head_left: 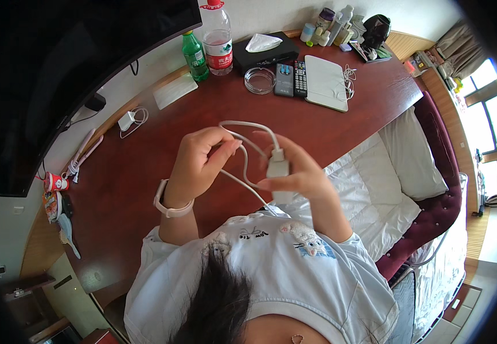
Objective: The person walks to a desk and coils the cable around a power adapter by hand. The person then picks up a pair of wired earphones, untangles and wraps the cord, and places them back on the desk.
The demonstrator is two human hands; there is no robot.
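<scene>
Above the near side of the reddish-brown desk (139, 189), my left hand (197, 163) pinches a white charging cable (249, 124) between thumb and fingers. A pale band circles that wrist. My right hand (306, 172) grips a white charger block (278, 168), with the cable's plug seated in its upper end. Loose loops of cable hang between my two hands, and one length runs down toward my shirt. Some fingers of the right hand are hidden behind the block.
A large black screen (76, 74) overhangs the desk's left. Along the back stand a green bottle (195, 57), a large clear bottle (218, 49), a black tissue box (265, 53) and a glass ashtray (260, 80). Another white charger (127, 120) lies left. A bed (369, 183) adjoins the right.
</scene>
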